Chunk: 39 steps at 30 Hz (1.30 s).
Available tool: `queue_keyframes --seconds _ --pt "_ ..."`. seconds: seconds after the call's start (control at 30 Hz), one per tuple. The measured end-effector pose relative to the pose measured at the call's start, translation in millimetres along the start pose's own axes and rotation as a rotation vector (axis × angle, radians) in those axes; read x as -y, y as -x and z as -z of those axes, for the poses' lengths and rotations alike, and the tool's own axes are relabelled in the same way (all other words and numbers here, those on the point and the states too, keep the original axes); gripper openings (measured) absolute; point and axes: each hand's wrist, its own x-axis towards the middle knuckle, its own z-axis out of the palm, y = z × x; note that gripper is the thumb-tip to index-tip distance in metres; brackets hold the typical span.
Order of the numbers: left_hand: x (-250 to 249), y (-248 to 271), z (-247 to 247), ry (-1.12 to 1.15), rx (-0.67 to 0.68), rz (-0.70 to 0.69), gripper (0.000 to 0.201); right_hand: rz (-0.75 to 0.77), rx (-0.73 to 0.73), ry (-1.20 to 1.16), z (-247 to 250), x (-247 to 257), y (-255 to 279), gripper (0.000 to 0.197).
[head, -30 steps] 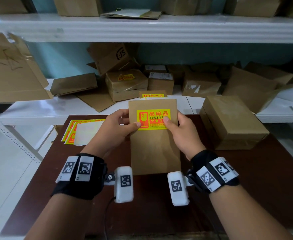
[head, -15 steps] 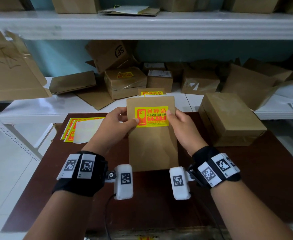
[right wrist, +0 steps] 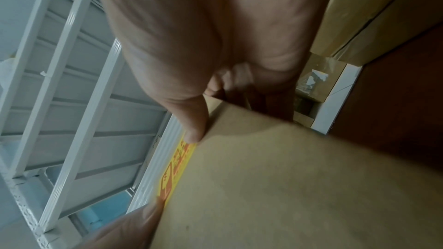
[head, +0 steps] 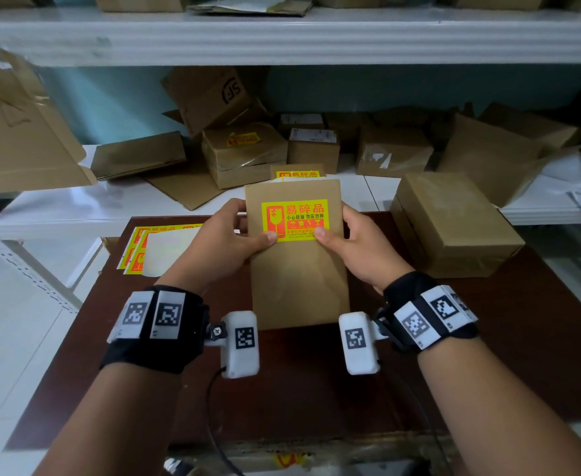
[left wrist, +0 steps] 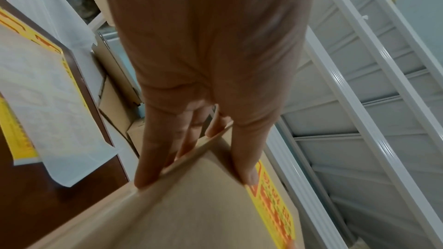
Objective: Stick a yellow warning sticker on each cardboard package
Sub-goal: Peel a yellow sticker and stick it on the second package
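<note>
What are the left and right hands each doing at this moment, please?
Left hand: grips the flat cardboard package, thumb on the yellow sticker.
Right hand: grips the same package, thumb on the sticker.

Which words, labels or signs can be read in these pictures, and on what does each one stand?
"易碎品": big red heading on the yellow sticker on the held package.
"小心轻放 勿压勿摔": black line under it, same sticker.
Red strip below: too small to read.
"易碎品": sticker on the package behind.
"SF": printed on a tilted shelf box.
Box sticker, sticker sheets, white shipping labels: unreadable.
</note>
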Motion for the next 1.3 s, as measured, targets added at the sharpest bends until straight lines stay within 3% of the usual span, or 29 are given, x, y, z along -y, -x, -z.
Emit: queue_keyframes --seconds 0.23,0.47,0.57,0.8,0.93,1.3 --pt "4.5 1.3 2.2 0.063 0.05 0.007 0.05 -0.055 0.0 0.062 -0.8 0.7 1.9 0.045" --pt "0.3 -0.5 -9.7 0.093 0.025 -0.017 0.038 -0.116 -0.269 0.133 -26.7 11.6 6.6 0.089" --pt "-3.5 1.9 -12.4 0.054 0.007 -0.036 0.039 -0.12 -0.308 0.178 -30.6 7.0 5.3 0.084" --pt "-13.8 3.6 -18.1 -0.161 -0.07 -0.021 0.068 -0.071 -0.209 0.197 -18.9 -3.1 1.1 0.066" --pt "-12.6 2.0 -17.2 -0.161 -0.081 -0.019 0.059 -0.043 -0.146 0.178 -11.8 -7.4 1.3 0.057" --pt "-9.9 -1.6 -3.5 0.038 0.077 0.043 0.044 0.022 -0.047 0.182 6.3 -10.4 9.0 0.047"
